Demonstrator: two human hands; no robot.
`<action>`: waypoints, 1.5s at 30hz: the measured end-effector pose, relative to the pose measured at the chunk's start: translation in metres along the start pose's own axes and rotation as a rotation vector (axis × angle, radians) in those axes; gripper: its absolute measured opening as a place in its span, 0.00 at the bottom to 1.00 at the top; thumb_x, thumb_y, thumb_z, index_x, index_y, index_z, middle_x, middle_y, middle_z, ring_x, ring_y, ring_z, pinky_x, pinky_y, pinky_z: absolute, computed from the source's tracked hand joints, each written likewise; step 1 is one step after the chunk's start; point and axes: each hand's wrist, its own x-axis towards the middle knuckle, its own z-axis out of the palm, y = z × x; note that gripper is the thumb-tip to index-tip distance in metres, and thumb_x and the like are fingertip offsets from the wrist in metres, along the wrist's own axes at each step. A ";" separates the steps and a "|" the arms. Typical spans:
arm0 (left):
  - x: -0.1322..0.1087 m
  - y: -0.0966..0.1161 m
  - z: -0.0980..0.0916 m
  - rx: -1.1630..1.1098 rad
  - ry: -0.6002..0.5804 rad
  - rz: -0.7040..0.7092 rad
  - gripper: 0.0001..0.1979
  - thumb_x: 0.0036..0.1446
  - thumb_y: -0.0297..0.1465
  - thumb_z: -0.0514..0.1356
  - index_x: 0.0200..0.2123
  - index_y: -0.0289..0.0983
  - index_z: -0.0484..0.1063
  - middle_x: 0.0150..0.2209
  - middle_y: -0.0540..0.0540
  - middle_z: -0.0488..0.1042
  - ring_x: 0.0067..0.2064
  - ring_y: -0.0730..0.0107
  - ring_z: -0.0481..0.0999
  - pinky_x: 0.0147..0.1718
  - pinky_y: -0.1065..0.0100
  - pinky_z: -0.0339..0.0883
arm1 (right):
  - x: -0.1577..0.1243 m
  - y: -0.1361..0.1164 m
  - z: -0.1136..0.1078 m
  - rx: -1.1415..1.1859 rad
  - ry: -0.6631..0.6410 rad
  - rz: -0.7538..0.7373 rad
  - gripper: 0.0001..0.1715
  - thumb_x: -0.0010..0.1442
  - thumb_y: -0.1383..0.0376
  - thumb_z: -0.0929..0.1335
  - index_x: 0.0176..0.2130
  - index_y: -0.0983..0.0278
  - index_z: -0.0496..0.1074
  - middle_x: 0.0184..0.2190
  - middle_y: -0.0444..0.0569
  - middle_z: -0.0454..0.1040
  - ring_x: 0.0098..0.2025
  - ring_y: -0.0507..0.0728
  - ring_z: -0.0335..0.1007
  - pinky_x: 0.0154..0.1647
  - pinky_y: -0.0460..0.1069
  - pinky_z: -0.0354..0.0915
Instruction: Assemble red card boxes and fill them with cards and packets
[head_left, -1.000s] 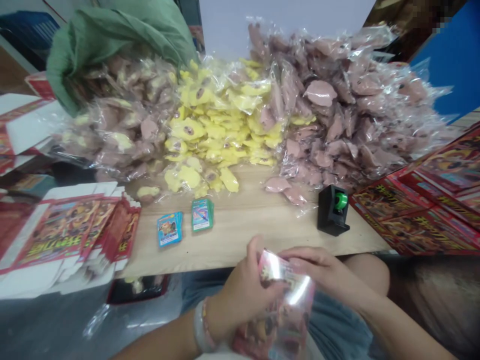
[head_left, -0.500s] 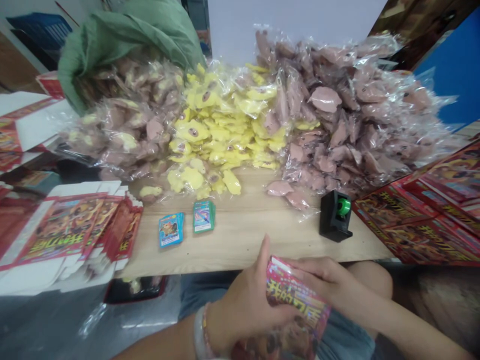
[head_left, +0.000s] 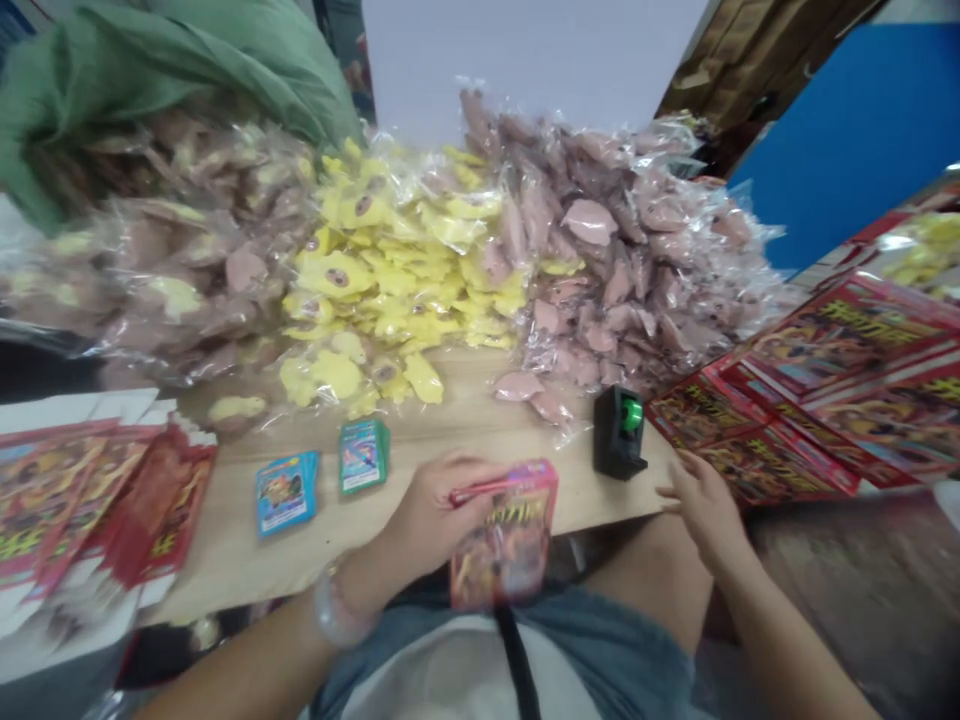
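Observation:
My left hand is closed on a small red printed box, held upright over my lap at the table's front edge. The thumb lies across the box's upper part. To the right, my right hand holds nothing, its fingers apart, just below a black tape dispenser with a green core. Left of the box lie two card stacks on the table: a blue one and a green one.
Bagged yellow toys and bagged pink toys are heaped along the back. A green sack spills more bags at left. Flattened red cartons lie at left; red boxes are stacked at right. The wooden tabletop lies between.
My right hand has let go of the box and moved right, toward the tape dispenser. My left hand has raised the box more upright. The view has turned to the right.

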 end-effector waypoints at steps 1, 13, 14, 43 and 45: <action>0.005 -0.007 0.005 0.091 0.054 0.101 0.14 0.57 0.28 0.55 0.46 0.40 0.71 0.41 0.43 0.72 0.41 0.69 0.72 0.40 0.68 0.67 | 0.014 0.002 0.000 0.000 -0.047 0.081 0.27 0.49 0.56 0.68 0.48 0.62 0.63 0.45 0.54 0.65 0.23 0.50 0.68 0.19 0.45 0.63; 0.014 -0.029 0.014 0.449 -0.027 0.276 0.18 0.60 0.27 0.51 0.53 0.39 0.63 0.52 0.43 0.67 0.51 0.68 0.69 0.49 0.65 0.66 | 0.021 0.010 0.019 0.289 -0.187 0.217 0.05 0.43 0.63 0.68 0.23 0.61 0.66 0.26 0.45 0.71 0.33 0.57 0.70 0.36 0.52 0.68; 0.015 -0.029 0.013 0.453 -0.009 0.275 0.17 0.59 0.27 0.51 0.53 0.39 0.64 0.51 0.43 0.68 0.50 0.68 0.69 0.48 0.66 0.67 | 0.013 0.015 0.020 0.285 -0.155 0.190 0.06 0.42 0.63 0.68 0.21 0.60 0.65 0.23 0.43 0.70 0.31 0.56 0.69 0.34 0.51 0.67; -0.012 -0.023 0.003 -0.930 0.600 -0.471 0.26 0.46 0.28 0.65 0.50 0.44 0.66 0.48 0.48 0.71 0.39 0.74 0.74 0.32 0.78 0.69 | -0.116 -0.025 0.101 0.652 -0.400 0.121 0.26 0.48 0.53 0.71 0.46 0.58 0.66 0.44 0.49 0.72 0.45 0.58 0.67 0.43 0.53 0.64; -0.014 -0.020 0.007 -0.945 0.644 -0.454 0.26 0.46 0.27 0.65 0.49 0.44 0.66 0.46 0.48 0.72 0.38 0.75 0.74 0.32 0.79 0.69 | -0.115 -0.032 0.103 0.616 -0.341 0.095 0.24 0.45 0.57 0.73 0.42 0.61 0.69 0.41 0.49 0.74 0.44 0.58 0.68 0.44 0.52 0.65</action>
